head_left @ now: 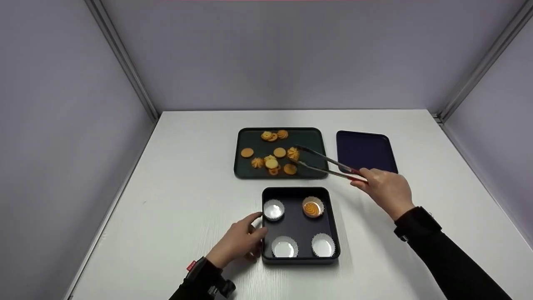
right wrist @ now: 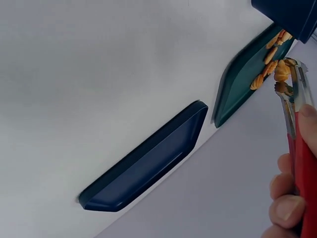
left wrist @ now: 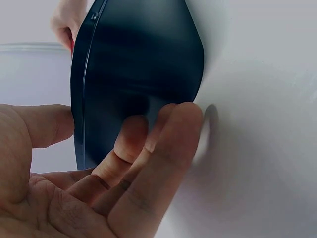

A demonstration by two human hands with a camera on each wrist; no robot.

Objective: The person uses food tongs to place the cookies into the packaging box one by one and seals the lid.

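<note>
Head view: got a swirled cookie (head_left: pixel 293 153) between the tips of red-handled tongs (right wrist: pixel 307 168), over the right half of the green tray (head_left: pixel 310 138); can't tell if lifted. Gripping tongs in the right hand (head_left: pixel 385 189), resting a loose left hand (head_left: pixel 240 240) against the left rim of the dark pan (head_left: pixel 299 229). Probably best to squeeze lightly. Clear tray lip and far pan wall; more counter (head_left: pixel 187 183) leftward, blue tray (head_left: pixel 366 150) close right.

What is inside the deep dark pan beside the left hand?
Four paper cups: one holds a swirled cookie; the other three show no cookie. The parts of the pan under the cups are covered.
</note>
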